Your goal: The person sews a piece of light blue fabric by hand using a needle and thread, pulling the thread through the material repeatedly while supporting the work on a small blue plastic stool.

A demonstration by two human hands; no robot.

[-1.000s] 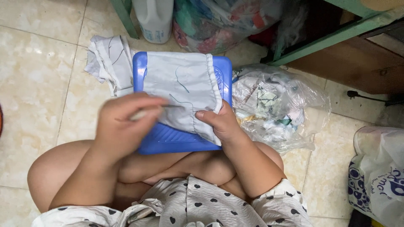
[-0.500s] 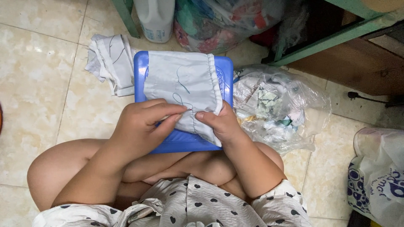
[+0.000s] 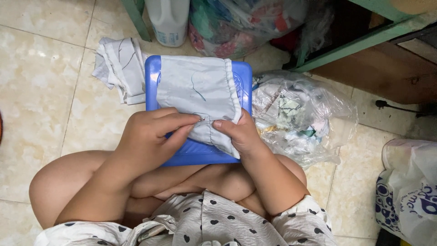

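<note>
Pale grey fabric piece with gathered white hem (image 3: 198, 98) spread flat on blue plastic stool seat (image 3: 200, 152), held just above the knees. Left hand (image 3: 150, 136) pinching what looks like a thin needle at the fabric's near edge, fingertips closed; needle too small to confirm. Right hand (image 3: 239, 134) clamping the fabric's lower right corner, thumb on top.

Risk: needle point sits close to the right thumb; a slip through the thin cloth could prick it. Loose teal thread (image 3: 196, 89) may snag or knot.

Second grey fabric piece (image 3: 120, 68) crumpled on tiled floor (image 3: 41, 77) left of stool. Clear plastic bag of scraps (image 3: 300, 118) touching the stool's right side, crowding the right elbow. White plastic jug (image 3: 168, 20) beyond.
</note>
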